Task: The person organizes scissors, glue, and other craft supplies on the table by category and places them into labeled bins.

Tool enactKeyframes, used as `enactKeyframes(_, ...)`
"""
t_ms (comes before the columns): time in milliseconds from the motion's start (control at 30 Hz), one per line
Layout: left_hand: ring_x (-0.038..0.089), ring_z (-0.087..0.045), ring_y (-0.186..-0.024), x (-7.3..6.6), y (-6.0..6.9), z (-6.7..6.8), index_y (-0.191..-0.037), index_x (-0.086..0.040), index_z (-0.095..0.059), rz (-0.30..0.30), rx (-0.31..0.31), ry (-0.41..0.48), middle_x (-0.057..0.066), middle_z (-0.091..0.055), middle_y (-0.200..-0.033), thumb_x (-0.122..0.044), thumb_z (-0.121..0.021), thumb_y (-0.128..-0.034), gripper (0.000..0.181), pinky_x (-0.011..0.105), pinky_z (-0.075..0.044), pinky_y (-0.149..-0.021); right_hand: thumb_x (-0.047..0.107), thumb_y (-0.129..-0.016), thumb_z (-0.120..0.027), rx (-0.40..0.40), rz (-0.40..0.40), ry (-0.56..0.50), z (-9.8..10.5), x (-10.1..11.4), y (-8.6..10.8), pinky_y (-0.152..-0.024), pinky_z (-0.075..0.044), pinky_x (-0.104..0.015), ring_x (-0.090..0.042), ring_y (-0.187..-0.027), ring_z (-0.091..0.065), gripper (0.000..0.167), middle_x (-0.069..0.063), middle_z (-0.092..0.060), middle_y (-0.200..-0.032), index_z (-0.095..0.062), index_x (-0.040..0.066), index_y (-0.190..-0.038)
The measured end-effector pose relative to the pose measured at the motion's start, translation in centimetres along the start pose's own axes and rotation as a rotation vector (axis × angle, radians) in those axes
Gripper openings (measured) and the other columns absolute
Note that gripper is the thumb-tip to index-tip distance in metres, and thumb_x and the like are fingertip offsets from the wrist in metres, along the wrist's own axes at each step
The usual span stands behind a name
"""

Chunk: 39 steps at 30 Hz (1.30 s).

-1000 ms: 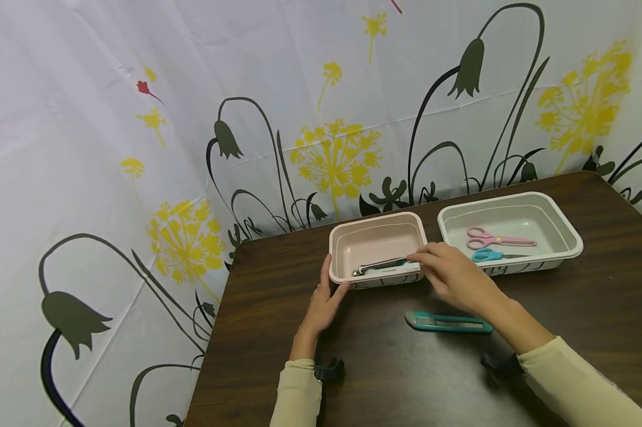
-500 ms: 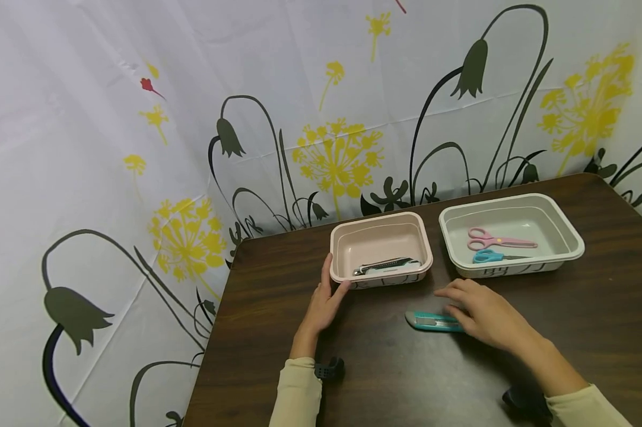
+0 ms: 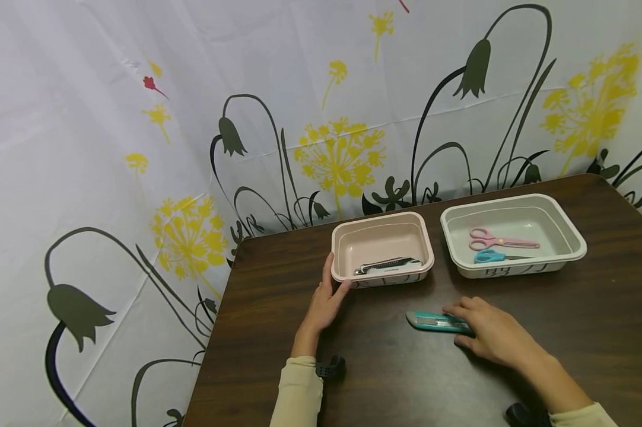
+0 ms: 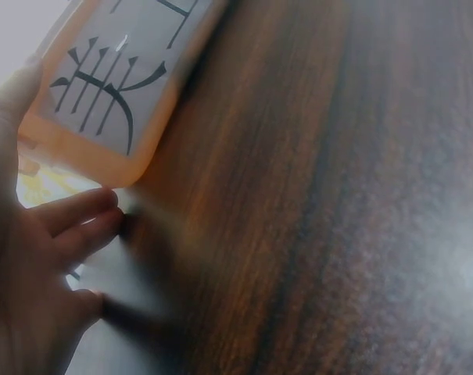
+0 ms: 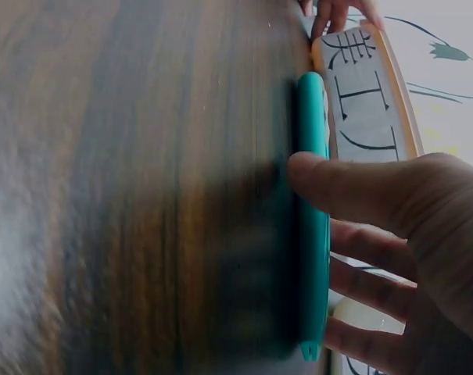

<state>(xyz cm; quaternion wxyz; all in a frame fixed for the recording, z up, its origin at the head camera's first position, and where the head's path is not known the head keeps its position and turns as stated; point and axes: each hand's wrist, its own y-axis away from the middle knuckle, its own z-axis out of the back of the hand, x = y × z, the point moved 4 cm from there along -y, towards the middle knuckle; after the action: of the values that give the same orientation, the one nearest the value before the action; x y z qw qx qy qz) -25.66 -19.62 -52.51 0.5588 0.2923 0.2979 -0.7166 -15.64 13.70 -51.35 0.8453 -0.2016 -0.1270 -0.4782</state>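
A teal box cutter lies on the table, its right end hidden under my right hand. In the right wrist view, the thumb is on the near side of the cutter and the fingers lie beyond it; whether they touch it I cannot tell. At the left front corner of a pink plastic bin, my left hand rests with fairly straight fingers, index along the side and thumb at the front. Inside that bin lie a black box cutter and a white one.
Right of the pink bin stands a larger grey-white bin with pink scissors and blue-handled scissors in it. Both bins carry written labels in front. Behind the dark wooden table hangs a flower-patterned cloth.
My right hand has moved from the pink bin's right front corner down and right to the teal box cutter. The left hand stays at the bin's corner.
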Motion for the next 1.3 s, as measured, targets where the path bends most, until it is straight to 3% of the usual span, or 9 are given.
enactKeyframes(533,0.036,-0.038,-0.136,0.1,-0.1,-0.1,-0.157,-0.039,-0.005,-0.001,0.002,0.004,0.006,-0.032,-0.157,-0.049,-0.052,-0.0989,0.076,0.063,-0.025,-0.107,0.011,-0.074,-0.084,-0.123,0.022,0.073,-0.9,0.6,0.7,-0.072,-0.047,-0.038,-0.016,-0.09,-0.053,0.042,0.004,-0.056,-0.1,-0.072,0.008,-0.114)
enactKeyframes(933,0.039,-0.039,-0.135,0.1,0.0,0.1,-0.156,-0.043,-0.004,0.013,0.0,-0.008,0.006,-0.031,-0.157,-0.05,-0.052,-0.0983,0.076,0.062,-0.027,-0.106,0.005,-0.074,-0.082,-0.099,0.013,0.08,-0.9,1.0,1.2,-0.072,-0.047,-0.036,-0.016,-0.089,-0.053,0.036,0.004,-0.056,-0.099,-0.073,0.01,-0.109)
enactKeyframes(1300,0.037,-0.038,-0.137,0.1,0.0,0.0,-0.157,-0.04,-0.005,0.004,-0.003,-0.012,0.006,-0.03,-0.158,-0.05,-0.052,-0.0986,0.076,0.061,-0.022,-0.109,0.006,-0.077,-0.08,-0.019,0.007,0.094,-0.3,1.4,2.6,-0.07,-0.046,-0.033,-0.01,-0.087,-0.049,0.034,0.011,-0.051,-0.095,-0.073,0.015,-0.108)
